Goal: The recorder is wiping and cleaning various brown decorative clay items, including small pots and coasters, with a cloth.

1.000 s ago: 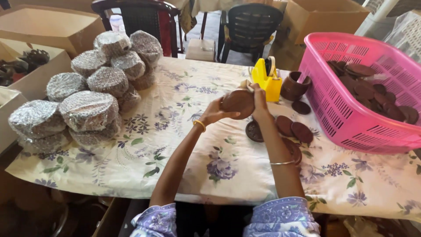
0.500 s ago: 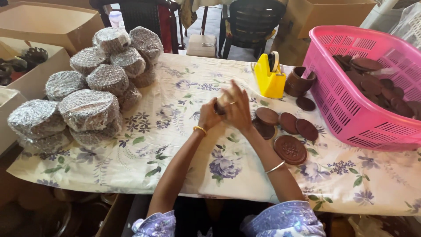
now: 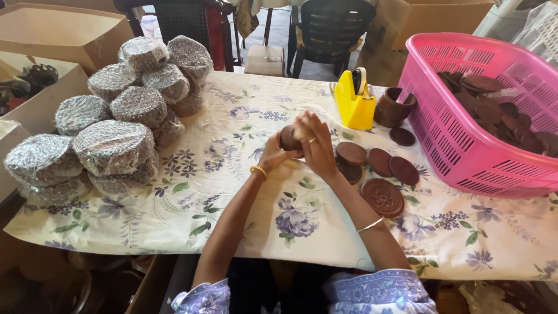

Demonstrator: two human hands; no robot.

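I'm gripping a brown round box (image 3: 289, 138) above the floral tablecloth (image 3: 232, 174), my left hand (image 3: 273, 154) cupping it underneath and my right hand (image 3: 317, 145) closed over its top; I'm keeping it level, pressing evenly, beside the loose discs (image 3: 378, 163)

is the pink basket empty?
No, the pink basket holds a heap of dark brown discs.
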